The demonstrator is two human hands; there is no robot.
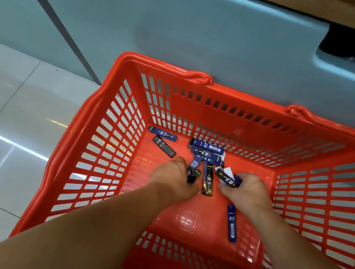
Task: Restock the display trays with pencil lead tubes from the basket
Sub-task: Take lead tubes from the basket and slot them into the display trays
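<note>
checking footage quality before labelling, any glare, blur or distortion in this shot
Head view: light streaks glare off the floor tiles and the basket bottom; wide-angle distortion bows the basket rim; print on the lead tubes is sharp enough to read.

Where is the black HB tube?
In the head view, the black HB tube lies in the far-left corner of the basket, beside a blue 0.3 tube.

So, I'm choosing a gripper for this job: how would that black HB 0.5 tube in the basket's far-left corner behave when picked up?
The black HB 0.5 tube looks flat-sided and straight, so it is probably stiff and unlikely to roll. It is slim, so likely light. Lying on the shiny basket floor, it may slide when nudged.
</note>
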